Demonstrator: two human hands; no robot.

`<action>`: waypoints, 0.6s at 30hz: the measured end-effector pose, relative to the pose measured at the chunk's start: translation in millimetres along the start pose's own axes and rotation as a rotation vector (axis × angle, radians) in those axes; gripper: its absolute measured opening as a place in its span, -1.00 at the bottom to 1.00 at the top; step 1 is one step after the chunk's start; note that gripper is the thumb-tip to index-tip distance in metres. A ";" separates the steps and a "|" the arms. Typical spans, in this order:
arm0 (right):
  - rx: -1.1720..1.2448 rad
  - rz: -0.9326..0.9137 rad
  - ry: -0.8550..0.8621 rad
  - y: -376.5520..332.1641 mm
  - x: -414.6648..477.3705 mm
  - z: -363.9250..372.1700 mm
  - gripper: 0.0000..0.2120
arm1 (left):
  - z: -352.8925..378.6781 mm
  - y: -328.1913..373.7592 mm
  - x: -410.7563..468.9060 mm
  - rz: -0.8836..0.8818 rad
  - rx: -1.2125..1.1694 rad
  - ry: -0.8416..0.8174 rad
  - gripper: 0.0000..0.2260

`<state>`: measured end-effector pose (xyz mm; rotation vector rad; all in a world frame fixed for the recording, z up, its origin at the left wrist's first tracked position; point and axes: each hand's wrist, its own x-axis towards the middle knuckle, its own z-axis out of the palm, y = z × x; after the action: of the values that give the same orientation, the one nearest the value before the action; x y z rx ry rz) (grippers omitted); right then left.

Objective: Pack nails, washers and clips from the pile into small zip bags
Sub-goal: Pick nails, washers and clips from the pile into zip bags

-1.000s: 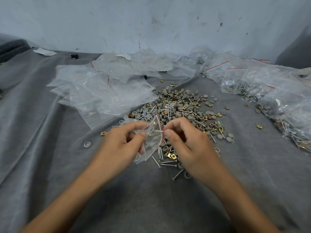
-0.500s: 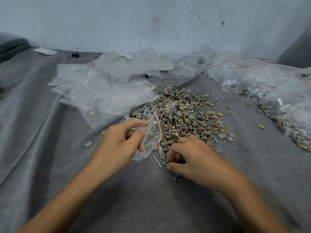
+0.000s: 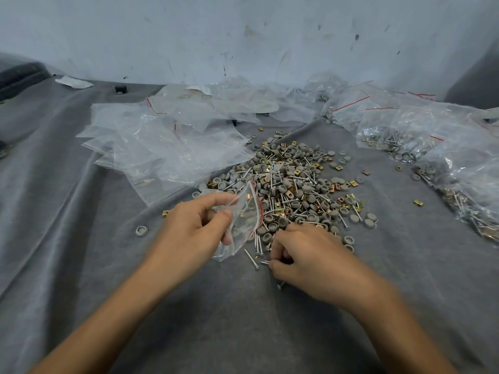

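At the near edge of the pile [image 3: 291, 184], left hand [image 3: 194, 233] pinches the zip bag [image 3: 247, 214] — right hand [image 3: 307, 255] beside it grips nails [image 3: 264, 262].

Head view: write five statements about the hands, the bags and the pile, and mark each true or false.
1. The left hand holds a bag. True.
2. That bag is empty. False: a few small parts show through it.
3. The right hand is down at the near edge of the pile, fingers curled among nails. True.
4. The filled bags lie left of the pile. False: they lie right of it; the empty bags lie on the left.
5. A lone washer lies on the cloth, left of the left hand. True.
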<state>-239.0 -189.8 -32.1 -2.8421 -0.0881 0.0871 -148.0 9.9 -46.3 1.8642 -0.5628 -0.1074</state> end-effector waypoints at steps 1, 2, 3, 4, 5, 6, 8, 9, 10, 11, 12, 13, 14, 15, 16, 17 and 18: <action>-0.006 0.002 0.010 -0.5 0.2 0.4 -0.88 | 0.2 0.1 0.0 0.000 0.001 0.000 -0.78; -0.013 0.004 0.021 -0.5 0.1 0.9 -0.86 | 0.2 0.3 -0.1 0.001 0.004 -0.001 -0.78; -0.015 0.007 0.030 -0.1 0.2 1.3 -0.86 | 0.3 0.5 -0.1 0.003 0.006 -0.003 -0.77; -0.011 0.012 0.036 0.5 0.1 1.6 -0.86 | 0.0 0.5 -0.4 0.003 0.006 -0.003 -0.77; 0.002 0.019 0.044 1.2 0.0 1.5 -0.86 | -0.3 0.5 -0.6 0.003 0.005 -0.001 -0.77; 0.025 0.027 0.062 2.3 0.3 1.1 -0.86 | -0.6 0.6 -0.6 0.002 0.005 -0.001 -0.77; 0.096 0.045 0.141 4.8 1.1 -0.4 -0.87 | -0.6 1.2 -1.0 -0.001 0.006 -0.004 -0.77; 0.141 0.048 0.200 5.8 1.7 -1.1 -0.87 | -0.1 1.8 -1.1 -0.001 0.002 -0.005 -0.77; 0.200 0.043 0.266 6.1 2.2 -1.8 -0.88 | 0.3 2.2 -1.5 0.000 -0.005 -0.005 -0.78; 0.281 0.031 0.337 5.8 2.5 -2.2 -0.88 | 0.8 2.8 -1.9 0.002 -0.013 -0.002 -0.79; 0.379 0.015 0.405 4.7 2.7 -2.4 -0.88 | 1.4 3.6 -2.4 0.003 -0.017 -0.002 -0.79; 0.480 -0.002 0.462 3.0 2.8 -2.6 -0.89 | 2.2 4.5 -2.8 0.004 -0.016 -0.003 -0.79; 0.571 -0.018 0.499 0.7 2.9 -2.9 -0.89 | 3.0 5.1 -3.4 0.005 -0.012 -0.007 -0.79; 0.650 -0.034 0.513 -2.1 3.2 -3.0 -0.89 | 3.7 5.4 -3.7 0.004 -0.008 -0.010 -0.79; 0.721 -0.048 0.504 -4.8 3.6 -2.4 -0.90 | 4.1 5.5 -3.9 0.002 -0.006 -0.009 -0.80; 0.778 -0.063 0.484 -7.2 4.1 -0.9 -0.91 | 4.3 5.4 -4.1 0.001 -0.007 -0.006 -0.81; 0.815 -0.080 0.463 -9.2 4.9 1.1 -0.93 | 4.5 5.5 -4.0 0.001 -0.010 -0.003 -0.83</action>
<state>-234.6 -180.4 -30.7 -1.9792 -0.0485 -0.4474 -154.8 6.3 -43.7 1.8547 -0.5644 -0.1119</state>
